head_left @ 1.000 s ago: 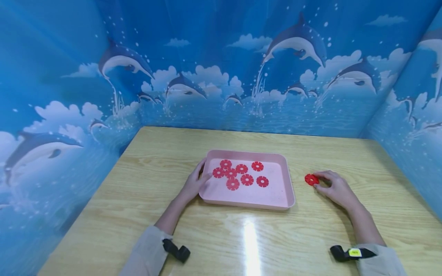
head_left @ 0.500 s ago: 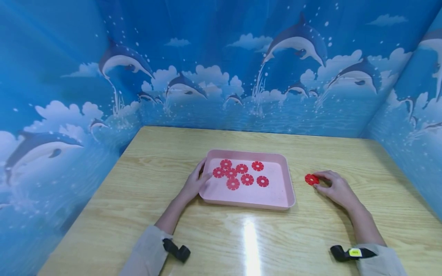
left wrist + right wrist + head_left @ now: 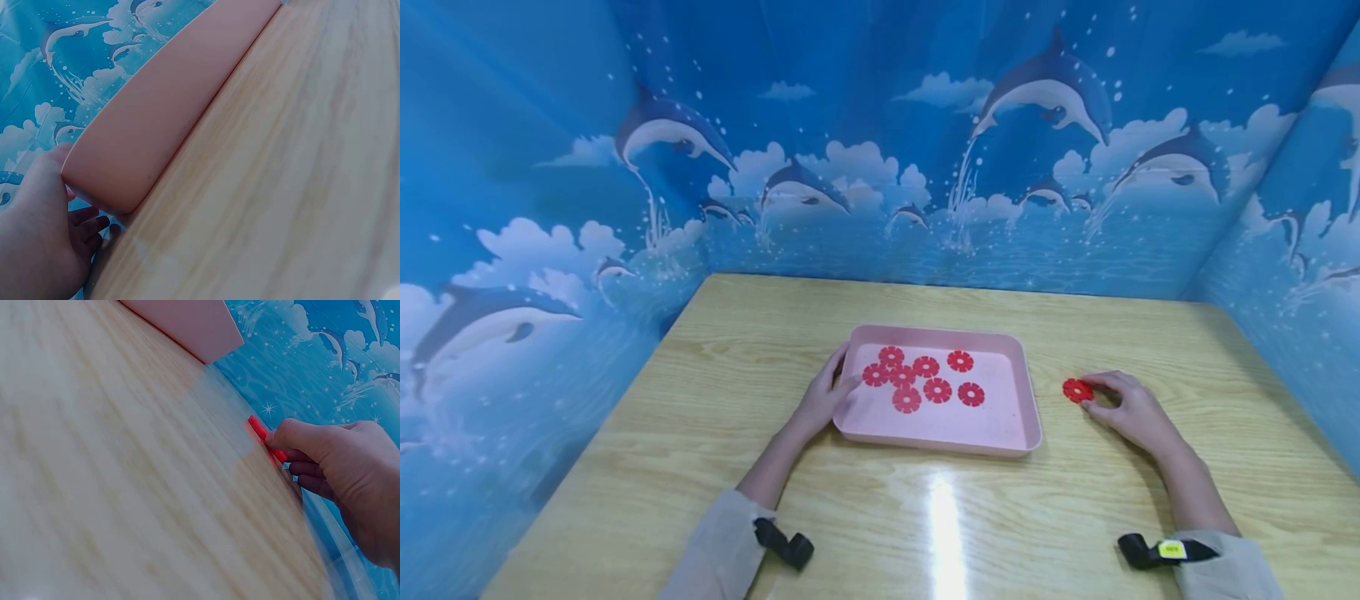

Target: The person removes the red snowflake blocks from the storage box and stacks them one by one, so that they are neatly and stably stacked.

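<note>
A pink tray [image 3: 977, 429] lies on the table with several red notched discs [image 3: 937, 390] spread over its floor, some overlapping. My left hand [image 3: 820, 400] grips the tray's left side, thumb over the rim; in the left wrist view the hand [image 3: 44, 231] is at the tray's corner, its other fingers against the outer wall. To the right of the tray, my right hand [image 3: 1127, 408] pinches one red notched disc [image 3: 1077, 390] between thumb and fingers. The right wrist view shows that disc [image 3: 259, 429] edge-on, at or just above the table top; I cannot tell which.
The wooden table [image 3: 760, 333] reaches back to a blue curtain [image 3: 880, 167] printed with dolphins, which also hangs on both sides. A bright light reflection [image 3: 947, 533] falls on the table in front of the tray. Black straps [image 3: 784, 546] sit on both sleeves.
</note>
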The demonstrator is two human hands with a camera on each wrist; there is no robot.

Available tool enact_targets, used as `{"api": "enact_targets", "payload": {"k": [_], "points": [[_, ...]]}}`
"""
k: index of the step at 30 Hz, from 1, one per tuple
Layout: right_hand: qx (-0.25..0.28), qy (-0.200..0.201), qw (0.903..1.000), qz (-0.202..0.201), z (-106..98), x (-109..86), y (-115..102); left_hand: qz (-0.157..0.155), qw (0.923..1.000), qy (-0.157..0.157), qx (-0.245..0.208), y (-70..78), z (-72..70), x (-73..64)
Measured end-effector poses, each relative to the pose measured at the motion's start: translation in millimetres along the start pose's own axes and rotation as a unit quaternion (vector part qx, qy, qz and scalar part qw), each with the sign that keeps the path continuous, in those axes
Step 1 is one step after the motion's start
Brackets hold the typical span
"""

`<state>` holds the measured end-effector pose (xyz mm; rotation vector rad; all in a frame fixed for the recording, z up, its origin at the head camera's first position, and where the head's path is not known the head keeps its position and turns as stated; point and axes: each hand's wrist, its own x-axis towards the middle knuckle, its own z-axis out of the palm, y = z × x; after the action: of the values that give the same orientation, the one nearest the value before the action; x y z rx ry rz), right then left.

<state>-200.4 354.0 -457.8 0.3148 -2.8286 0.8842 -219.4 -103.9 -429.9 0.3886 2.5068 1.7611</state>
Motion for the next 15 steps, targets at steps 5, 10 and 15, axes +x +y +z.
{"api": "enact_targets", "payload": {"k": [5,10,15], "points": [[-0.001,0.000,1.0000,0.000,0.3,-0.5,0.1,0.000,1.0000,0.001,0.003,-2.0,0.2,1.3],[-0.001,0.001,1.0000,-0.001,0.2,-0.7,-0.4,0.005,1.0000,0.002,-0.006,-21.2,1.3,8.6],[0.002,0.004,1.0000,-0.005,0.3,-0.6,-0.5,0.011,0.9999,0.010,-0.003,-39.5,3.6,15.1]]}}
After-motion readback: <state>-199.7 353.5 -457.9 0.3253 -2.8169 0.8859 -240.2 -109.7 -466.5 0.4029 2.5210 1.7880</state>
